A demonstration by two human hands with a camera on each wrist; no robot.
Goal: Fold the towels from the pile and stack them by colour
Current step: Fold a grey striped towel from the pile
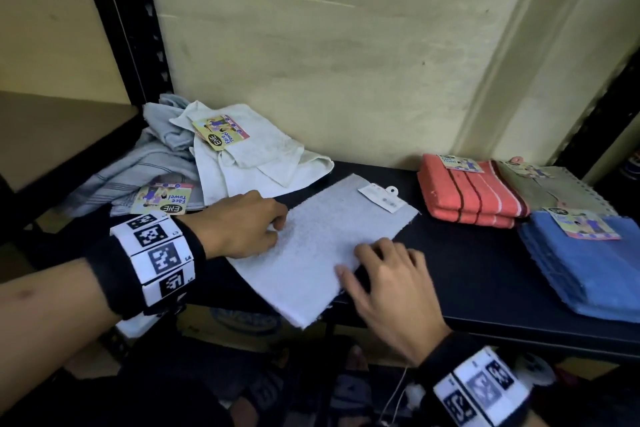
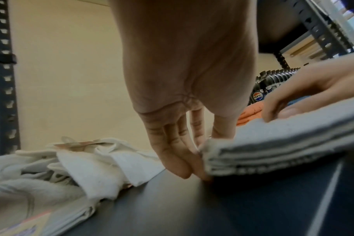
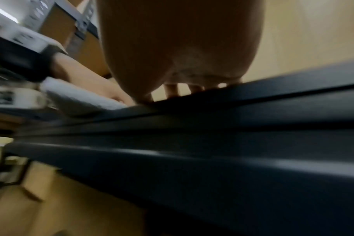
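Observation:
A folded pale grey towel [image 1: 322,246] lies at an angle on the black shelf [image 1: 467,270], its near corner hanging over the front edge. My left hand [image 1: 277,225] pinches its left corner; in the left wrist view the thumb sits on top and the fingers [image 2: 178,159] run down its layered side [image 2: 273,143]. My right hand [image 1: 381,263] lies with fingers spread on the towel's right edge, thumb on top. The unfolded pile sits at the back left: a white towel [image 1: 242,149] over a grey striped one [image 1: 138,166]. The right wrist view is blurred and shows my palm [image 3: 182,47] above the shelf's front edge [image 3: 212,127].
Folded stacks stand at the right: orange striped towels [image 1: 471,194], an olive one [image 1: 554,191] behind, blue ones [image 1: 588,263] in front. A black rack upright [image 1: 131,45] rises at the back left. A yellowish wall backs the shelf.

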